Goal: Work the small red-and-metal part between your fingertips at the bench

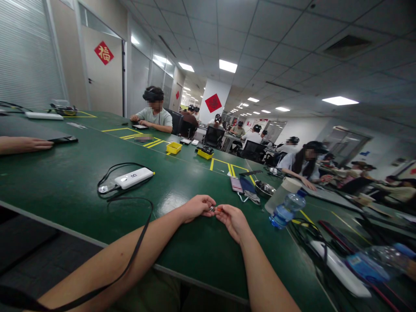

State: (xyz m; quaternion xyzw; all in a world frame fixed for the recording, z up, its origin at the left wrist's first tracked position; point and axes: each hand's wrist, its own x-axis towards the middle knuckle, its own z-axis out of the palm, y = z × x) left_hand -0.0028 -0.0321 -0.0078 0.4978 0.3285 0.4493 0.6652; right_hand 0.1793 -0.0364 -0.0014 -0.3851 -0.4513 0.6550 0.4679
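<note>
Just above the green table (208,249), my two hands meet fingertip to fingertip. My left hand (197,207) is closed in a pinch on a small silvery metal piece (212,209), too small to name further. Between the thumb and fingers of my right hand (232,219) is a small orange piece (219,209), mostly covered by the fingertips. The two pieces are very close together; whether they touch or are joined I cannot tell.
A white power bank (134,177) with a black cable lies left. Yellow trays (173,148) stand farther back. On the right are a metal bowl (264,189), a water bottle (287,210), a frosted container (282,195) and another white device (341,268). Co-workers sit around.
</note>
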